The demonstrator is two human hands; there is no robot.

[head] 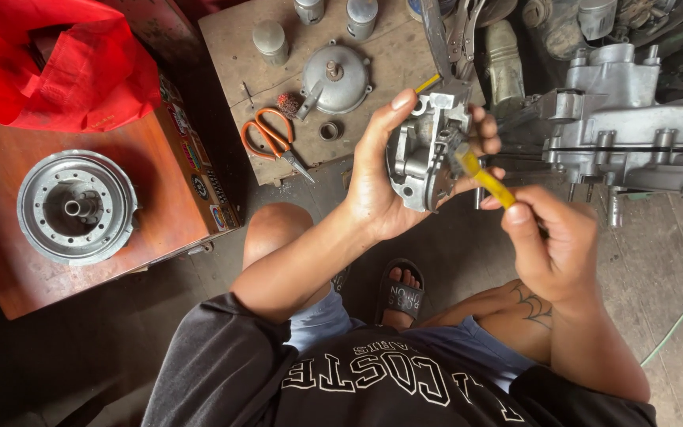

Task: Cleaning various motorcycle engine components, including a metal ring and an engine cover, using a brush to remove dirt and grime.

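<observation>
A small grey metal engine casting (424, 154) is gripped in the left hand (377, 178), fingers and thumb clamped round its edges, and is held up in the air between the wooden board (389, 59) and the large engine case (634, 130), above the floor rather than on any surface. A yellow-handled brush (484, 178) is pinched in the right hand (551, 241), fingers closed on the handle, with its tip laid against the casting's face. The step in hand is judged to be the brushing clean of the casting's recesses. For the next move, the casting would probably need to be turned in the left hand so that unbrushed faces are reached, with the grip kept firm. On the board, orange-handled scissors (274, 142) are seen at the near edge, a domed round cover (336, 77) near the middle and grey cylinders (270, 39) toward the far edge. A round hub (77, 205) is set on the red-brown box (175, 213), with a red bag (57, 63) behind it
</observation>
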